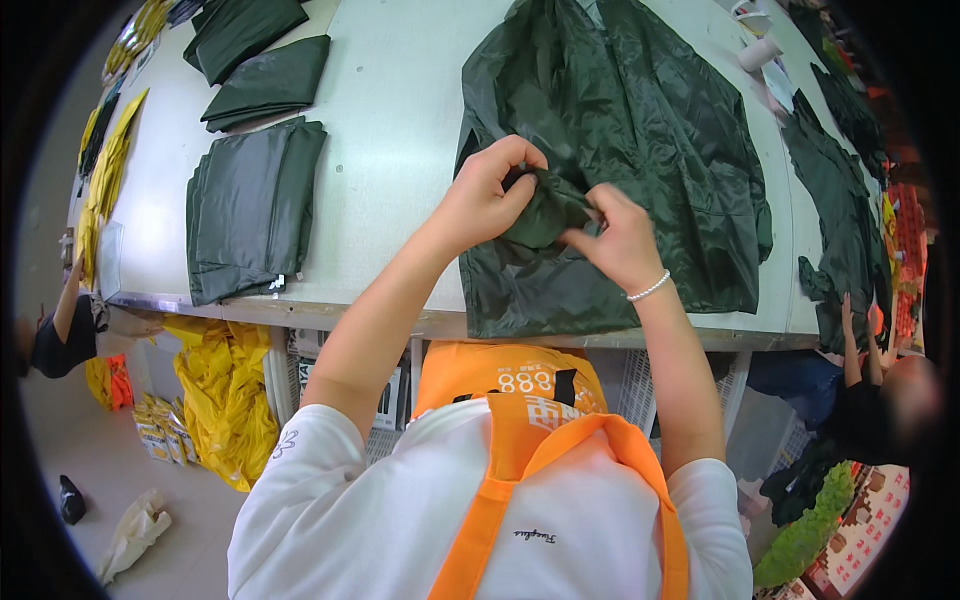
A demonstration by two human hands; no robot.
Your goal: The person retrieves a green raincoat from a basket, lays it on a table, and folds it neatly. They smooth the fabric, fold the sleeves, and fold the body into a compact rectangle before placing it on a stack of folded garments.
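White table (385, 150), grey floor (110, 455)

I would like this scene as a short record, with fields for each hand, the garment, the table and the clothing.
Left hand: pinching bunched dark green cloth
Right hand: at the cloth's right edge, slightly blurred; grip unclear
Garment: large dark green garment, spread beneath both hands
Table: white top; folded dark green stack lies on the left
Below table: yellow clothing, left
Worn: orange apron; beaded bracelet, right wrist
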